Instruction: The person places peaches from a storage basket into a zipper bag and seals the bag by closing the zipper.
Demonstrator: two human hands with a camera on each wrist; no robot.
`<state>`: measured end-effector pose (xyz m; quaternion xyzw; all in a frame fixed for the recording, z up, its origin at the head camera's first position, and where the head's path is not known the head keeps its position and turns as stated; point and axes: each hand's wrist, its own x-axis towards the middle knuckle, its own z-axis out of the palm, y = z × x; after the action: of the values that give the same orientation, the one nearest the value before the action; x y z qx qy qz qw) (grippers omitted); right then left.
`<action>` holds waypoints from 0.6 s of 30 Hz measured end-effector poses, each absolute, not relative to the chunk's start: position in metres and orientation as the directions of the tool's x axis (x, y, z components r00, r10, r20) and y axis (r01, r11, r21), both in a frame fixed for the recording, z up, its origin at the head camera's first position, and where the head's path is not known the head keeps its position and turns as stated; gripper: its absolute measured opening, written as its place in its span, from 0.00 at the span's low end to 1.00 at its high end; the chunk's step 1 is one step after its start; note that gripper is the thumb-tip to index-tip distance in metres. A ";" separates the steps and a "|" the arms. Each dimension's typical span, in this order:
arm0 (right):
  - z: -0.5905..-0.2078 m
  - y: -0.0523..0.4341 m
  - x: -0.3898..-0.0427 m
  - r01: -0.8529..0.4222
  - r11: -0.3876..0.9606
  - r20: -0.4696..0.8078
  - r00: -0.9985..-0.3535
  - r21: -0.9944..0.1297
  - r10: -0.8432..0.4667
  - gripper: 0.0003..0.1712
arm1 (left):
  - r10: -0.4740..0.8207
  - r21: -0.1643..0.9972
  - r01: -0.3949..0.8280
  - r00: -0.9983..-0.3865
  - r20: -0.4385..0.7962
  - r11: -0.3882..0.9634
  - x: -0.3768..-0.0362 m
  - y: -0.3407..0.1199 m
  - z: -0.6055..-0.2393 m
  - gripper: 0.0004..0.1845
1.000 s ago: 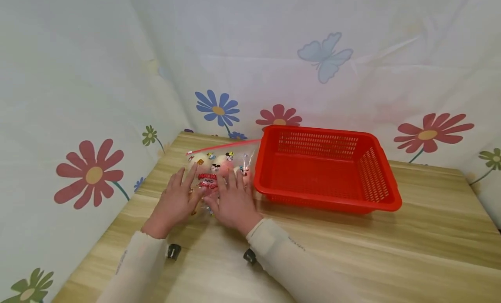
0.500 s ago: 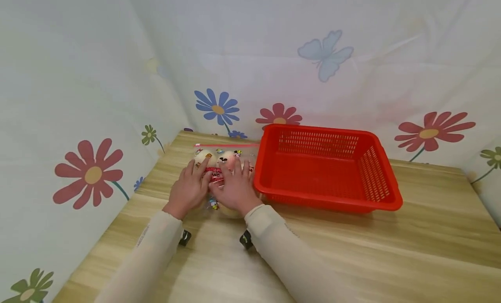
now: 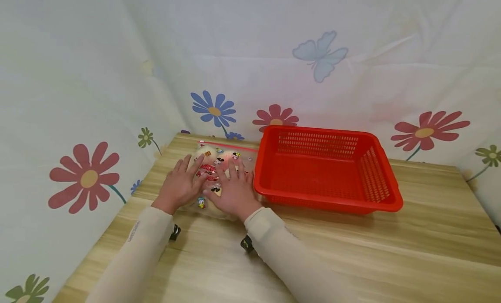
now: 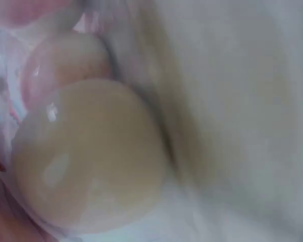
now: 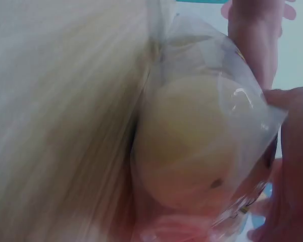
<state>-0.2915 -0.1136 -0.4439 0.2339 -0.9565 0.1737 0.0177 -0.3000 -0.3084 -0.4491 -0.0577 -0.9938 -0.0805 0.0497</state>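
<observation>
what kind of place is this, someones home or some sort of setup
Most likely a staged recording corner, not a lived-in room. Flower-and-butterfly printed cloth hangs as walls around a wooden table, which carries just a red plastic basket and a clear printed zip bag of pale round things under both hands.

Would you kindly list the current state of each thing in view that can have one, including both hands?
Printed clear bag: lying flat on the table, bulging with pale round items; whether its red strip is sealed cannot be told.
Pale round items: inside the bag.
Red basket: upright, empty, right of the bag.
Left hand: fingers straight, pressing on the bag.
Right hand: fingers straight, pressing on the bag.
</observation>
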 end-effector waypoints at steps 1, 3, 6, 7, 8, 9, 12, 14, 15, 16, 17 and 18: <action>-0.445 -0.112 -0.292 -0.461 0.828 0.114 -0.886 -0.319 -0.449 0.48 | 0.120 0.144 0.137 -0.986 0.120 0.980 -0.298 -0.308 -0.451 0.36; -0.446 -0.111 -0.294 -0.484 0.814 0.110 -0.873 -0.323 -0.475 0.47 | 0.133 0.133 0.150 -0.983 0.130 0.980 -0.294 -0.308 -0.456 0.37; -0.448 -0.109 -0.297 -0.514 0.796 0.116 -0.855 -0.319 -0.506 0.46 | 0.133 0.125 0.152 -0.980 0.148 0.980 -0.289 -0.308 -0.460 0.39; -0.449 -0.109 -0.298 -0.521 0.795 0.115 -0.851 -0.311 -0.513 0.46 | 0.125 0.128 0.145 -0.981 0.149 0.981 -0.287 -0.309 -0.461 0.39; -0.450 -0.109 -0.299 -0.529 0.794 0.115 -0.846 -0.300 -0.520 0.46 | 0.120 0.130 0.139 -0.982 0.148 0.982 -0.286 -0.309 -0.461 0.40; -0.450 -0.109 -0.299 -0.532 0.794 0.112 -0.844 -0.293 -0.524 0.46 | 0.117 0.130 0.137 -0.982 0.148 0.982 -0.285 -0.309 -0.462 0.41; -0.451 -0.110 -0.299 -0.530 0.797 0.098 -0.844 -0.290 -0.527 0.46 | 0.114 0.123 0.132 -0.983 0.142 0.984 -0.283 -0.310 -0.464 0.42; -0.451 -0.109 -0.299 -0.524 0.798 0.089 -0.847 -0.298 -0.524 0.46 | 0.116 0.119 0.132 -0.984 0.136 0.984 -0.283 -0.309 -0.464 0.43; -0.451 -0.109 -0.299 -0.522 0.798 0.086 -0.848 -0.303 -0.522 0.46 | 0.116 0.120 0.133 -0.984 0.136 0.984 -0.283 -0.309 -0.464 0.43; -0.451 -0.109 -0.298 -0.520 0.799 0.082 -0.849 -0.303 -0.521 0.46 | 0.117 0.117 0.133 -0.984 0.135 0.984 -0.283 -0.309 -0.464 0.43; -0.451 -0.108 -0.299 -0.519 0.799 0.081 -0.850 -0.304 -0.521 0.46 | 0.118 0.116 0.134 -0.984 0.135 0.984 -0.283 -0.309 -0.464 0.43; -0.451 -0.108 -0.298 -0.519 0.799 0.081 -0.850 -0.302 -0.521 0.46 | 0.118 0.119 0.134 -0.984 0.135 0.984 -0.283 -0.308 -0.464 0.43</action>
<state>-0.2984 -0.1080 -0.4514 0.2742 -0.9485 0.1585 -0.0031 -0.2835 -0.3084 -0.4643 -0.0632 -0.9939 -0.0637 0.0637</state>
